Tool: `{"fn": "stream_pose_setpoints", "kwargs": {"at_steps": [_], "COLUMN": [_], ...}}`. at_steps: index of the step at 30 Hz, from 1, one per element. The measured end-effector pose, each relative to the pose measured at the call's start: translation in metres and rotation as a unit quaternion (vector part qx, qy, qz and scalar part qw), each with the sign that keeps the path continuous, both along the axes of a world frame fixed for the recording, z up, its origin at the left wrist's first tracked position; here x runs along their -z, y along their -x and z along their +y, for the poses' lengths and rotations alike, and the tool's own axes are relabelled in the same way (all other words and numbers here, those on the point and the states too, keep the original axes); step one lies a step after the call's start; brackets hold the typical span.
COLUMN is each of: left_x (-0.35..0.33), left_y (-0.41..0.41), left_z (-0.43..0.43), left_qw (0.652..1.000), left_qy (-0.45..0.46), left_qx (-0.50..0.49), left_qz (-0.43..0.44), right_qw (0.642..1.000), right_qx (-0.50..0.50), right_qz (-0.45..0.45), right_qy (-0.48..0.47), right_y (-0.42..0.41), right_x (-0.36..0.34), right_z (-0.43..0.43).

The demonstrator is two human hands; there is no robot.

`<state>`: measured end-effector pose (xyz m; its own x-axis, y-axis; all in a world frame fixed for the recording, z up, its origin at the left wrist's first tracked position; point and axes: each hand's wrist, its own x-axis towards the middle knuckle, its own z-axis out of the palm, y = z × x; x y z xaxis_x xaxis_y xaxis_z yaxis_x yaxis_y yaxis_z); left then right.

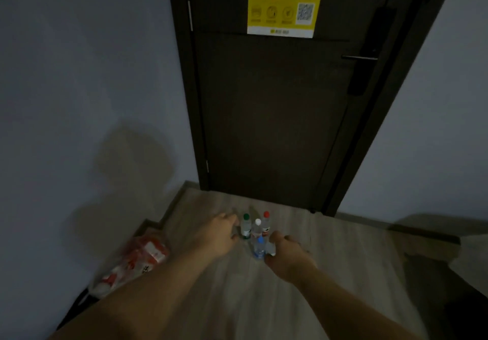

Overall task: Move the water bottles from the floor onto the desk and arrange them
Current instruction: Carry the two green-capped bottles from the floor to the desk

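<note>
Four blurry bottles (257,228), left hand (221,234), right hand (288,258), grips indistinct

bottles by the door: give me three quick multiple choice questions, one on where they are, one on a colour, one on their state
1. Where do the bottles stand?
A. on the floor in front of the dark door
B. on a chair
C. on a shelf

2. What colour is the cap of the bottle nearest the left hand?
A. red
B. green
C. blue

3. How do the bottles stand?
A. lying on their sides
B. uncapped
C. upright, caps on

Answers:
1 A, they stand on the wood floor at the foot of the door.
2 B, the green-capped bottle stands right beside the left hand's fingers.
3 C, each cap shows on top of its bottle.
</note>
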<state>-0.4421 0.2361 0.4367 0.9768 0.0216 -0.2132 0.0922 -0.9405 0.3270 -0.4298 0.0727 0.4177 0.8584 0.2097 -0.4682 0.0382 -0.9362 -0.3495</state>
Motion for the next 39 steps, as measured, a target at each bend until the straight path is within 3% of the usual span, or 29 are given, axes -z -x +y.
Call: {"fn": "stream_pose_setpoints", "kwargs": {"at_steps": [6,15,26,39], "left_x": [0.025,0.074,0.140,0.182], "left_y": [-0.097,-0.211,-0.289,-0.318], "left_z": [0.053,0.040,-0.033,0.008], "left_qw": [0.999,0.993,0.959,0.914], "left_qy": [-0.015,-0.012,0.061,0.128], "left_qx": [0.006,0.019,-0.136,-0.284], "left_qz": [0.047,0.112,0.239,0.259], "right_qw": [0.999,0.995,0.980,0.944], "right_qx": [0.022,0.045,-0.045,-0.166], "right_qz": [0.030,0.092,0.184,0.265], "right_qy": [-0.004,0.009,0.060,0.108], "right_y": [-0.080,-0.182,-0.337,-0.402], "right_x": [0.017,0.063,0.117,0.160], "right_z": [0.035,0.006,-0.062,-0.012]}}
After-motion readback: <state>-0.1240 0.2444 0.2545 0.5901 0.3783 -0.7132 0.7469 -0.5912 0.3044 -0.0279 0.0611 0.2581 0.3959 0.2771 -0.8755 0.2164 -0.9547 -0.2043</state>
